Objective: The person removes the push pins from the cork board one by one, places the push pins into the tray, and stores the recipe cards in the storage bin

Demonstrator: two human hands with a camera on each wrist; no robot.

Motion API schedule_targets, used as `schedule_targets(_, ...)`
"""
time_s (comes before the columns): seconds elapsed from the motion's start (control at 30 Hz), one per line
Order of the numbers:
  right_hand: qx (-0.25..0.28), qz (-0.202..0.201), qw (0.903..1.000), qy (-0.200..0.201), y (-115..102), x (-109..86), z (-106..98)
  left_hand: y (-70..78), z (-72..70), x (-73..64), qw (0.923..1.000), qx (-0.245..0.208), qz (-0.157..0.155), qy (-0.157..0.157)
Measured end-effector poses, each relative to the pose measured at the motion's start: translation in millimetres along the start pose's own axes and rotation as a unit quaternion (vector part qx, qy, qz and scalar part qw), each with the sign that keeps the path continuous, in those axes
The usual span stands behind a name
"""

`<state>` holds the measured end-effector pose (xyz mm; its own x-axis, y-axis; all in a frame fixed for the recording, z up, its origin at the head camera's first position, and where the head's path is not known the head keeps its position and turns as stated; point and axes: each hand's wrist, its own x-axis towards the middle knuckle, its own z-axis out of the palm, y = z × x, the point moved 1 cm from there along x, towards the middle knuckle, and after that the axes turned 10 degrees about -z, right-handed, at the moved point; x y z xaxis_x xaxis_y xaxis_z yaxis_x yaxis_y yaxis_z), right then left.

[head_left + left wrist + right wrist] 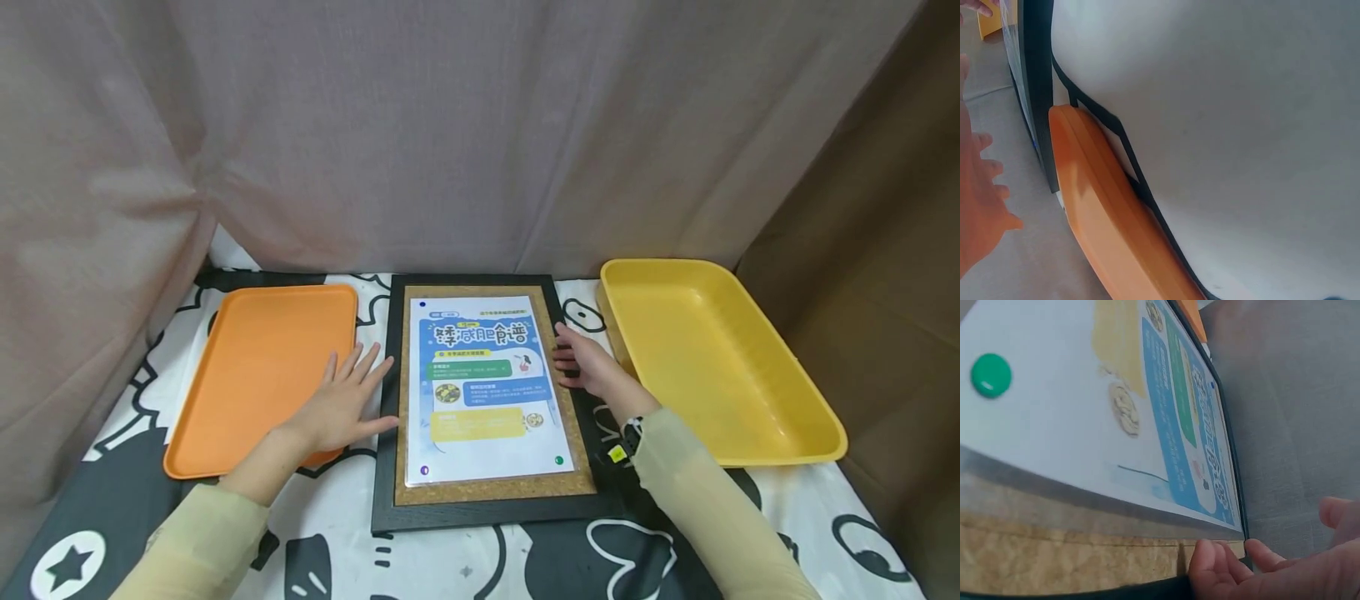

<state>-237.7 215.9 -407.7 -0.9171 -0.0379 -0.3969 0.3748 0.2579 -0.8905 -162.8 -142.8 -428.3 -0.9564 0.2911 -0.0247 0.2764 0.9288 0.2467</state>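
A laminated sheet (491, 392) with blue, green and yellow printed panels lies on a cork board (487, 493) with a black frame (487, 510). Round pins sit at its corners, among them a green pin (991, 375) at the lower right. My left hand (341, 408) spreads its fingers between the orange tray (262, 375) and the frame's left side, holding nothing. On the right side of the frame, my right hand (592, 362) rests loosely bent fingertips (1207, 556) at the frame's inner edge, beside the sheet's upper right part.
A deep yellow tray (720, 375) stands right of the board, close to my right forearm. Under everything lies a black and white patterned cloth (442, 567). A grey curtain (450, 133) hangs behind the table. A small yellow tag (617, 454) shows beside my right wrist.
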Motion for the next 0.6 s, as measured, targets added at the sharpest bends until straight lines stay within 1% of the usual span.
schedule_targets(0.07, -0.018, 0.003, 0.9998, -0.005, 0, 1.8, 0, 0.2, 0.3, -0.2, 1.0000, 0.001, 0.000, 0.000)
schedule_targets(0.17, -0.079, -0.010, 0.9967, -0.017, 0, 4.9, 2, 0.7, 0.5, -0.6, 1.0000, -0.003, 0.000, -0.001)
schedule_targets(0.27, -0.149, -0.027, 0.9882, -0.024, 3, 9.2, 4, 1.2, 0.9, -1.7, 0.9999, -0.016, 0.002, -0.002)
schedule_targets(0.33, -0.182, -0.036, 0.9822, -0.027, 5, 12.1, 4, 1.6, 1.3, -1.8, 0.9996, -0.026, 0.005, -0.002)
schedule_targets(0.47, -0.200, -0.037, 0.9788, -0.027, 6, 18.6, 2, 3.3, 0.6, 0.1, 0.9991, -0.040, 0.015, 0.002)
schedule_targets(0.6, -0.205, -0.031, 0.9779, -0.024, 4, 24.1, 1, 8.2, -2.2, 3.1, 0.9984, -0.048, 0.028, 0.010)
